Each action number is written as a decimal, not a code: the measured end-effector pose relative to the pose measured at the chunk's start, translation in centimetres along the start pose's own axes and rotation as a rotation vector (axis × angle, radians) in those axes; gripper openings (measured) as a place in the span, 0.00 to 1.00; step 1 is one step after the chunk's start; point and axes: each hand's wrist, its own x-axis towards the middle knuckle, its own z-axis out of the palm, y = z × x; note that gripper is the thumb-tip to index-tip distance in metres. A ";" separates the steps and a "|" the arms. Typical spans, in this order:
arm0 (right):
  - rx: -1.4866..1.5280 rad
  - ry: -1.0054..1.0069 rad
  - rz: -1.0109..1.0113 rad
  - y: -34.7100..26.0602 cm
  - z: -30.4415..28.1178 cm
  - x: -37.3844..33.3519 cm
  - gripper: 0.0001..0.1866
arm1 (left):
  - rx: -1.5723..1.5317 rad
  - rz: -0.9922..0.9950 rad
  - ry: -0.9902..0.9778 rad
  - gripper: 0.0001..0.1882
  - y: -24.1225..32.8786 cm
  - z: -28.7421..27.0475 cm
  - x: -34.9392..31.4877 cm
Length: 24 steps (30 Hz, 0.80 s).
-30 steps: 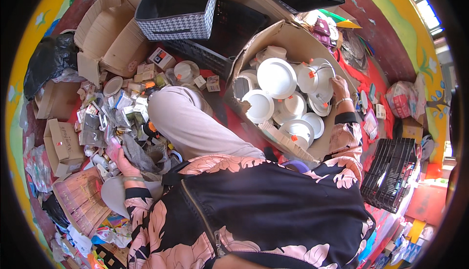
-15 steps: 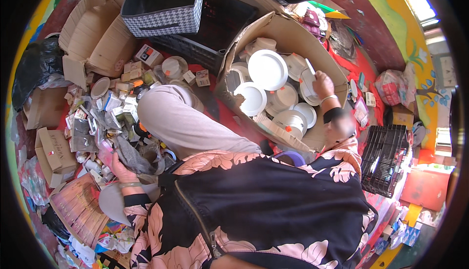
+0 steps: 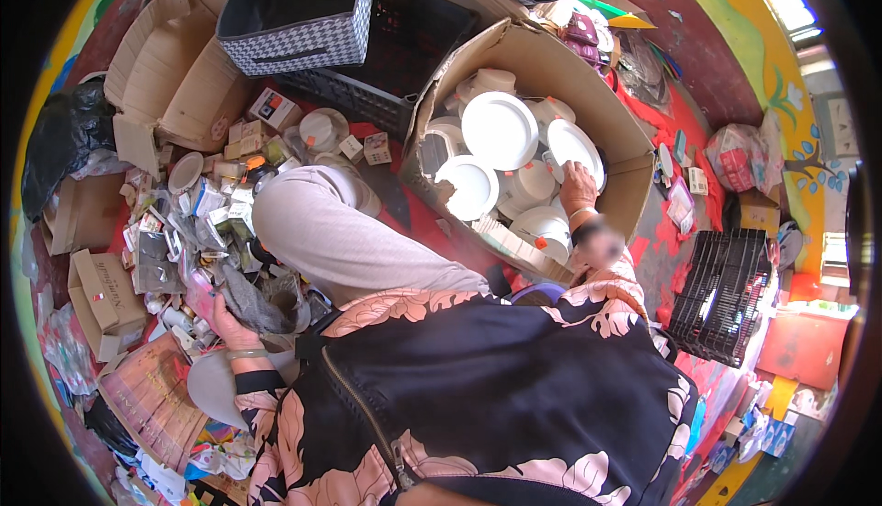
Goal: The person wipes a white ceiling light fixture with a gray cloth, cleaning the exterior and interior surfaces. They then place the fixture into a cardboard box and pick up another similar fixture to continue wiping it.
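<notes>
My right hand (image 3: 578,188) is over the right part of a large cardboard box (image 3: 628,175), its fingers on the near rim of a round white plate (image 3: 573,144). That plate lies tilted on other white round pieces in the box. Next to it are another white plate (image 3: 500,131) and a third white plate (image 3: 467,187). Several deeper white round pieces, some with orange stickers, lie beneath. At the left, my left hand (image 3: 233,324) is closed around a small pink item (image 3: 199,295), partly hidden by the fingers, beside a grey cloth (image 3: 248,306).
My bent knee (image 3: 308,217) stands between the box and a heap of small packages (image 3: 207,203). Behind are an opened cardboard box (image 3: 170,65), a houndstooth storage bin (image 3: 299,42) and a black crate (image 3: 413,47). Another black crate (image 3: 721,295) stands at the right.
My right hand has moved left and toward me. The plate it held edge-on at the box's right side now lies face up on the pile. My left hand keeps its place.
</notes>
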 end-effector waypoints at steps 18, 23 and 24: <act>1.855 0.555 0.951 12.3 -8.3 -1.2 0.18 | 0.038 0.060 0.099 0.17 -0.1 2.7 -0.6; 2.047 0.312 1.161 6.9 0.1 -4.5 0.22 | 0.060 0.036 0.062 0.17 0.0 2.2 -0.7; 2.075 0.329 1.225 6.2 1.3 -5.2 0.22 | 0.103 0.082 0.094 0.17 -0.1 4.0 -1.1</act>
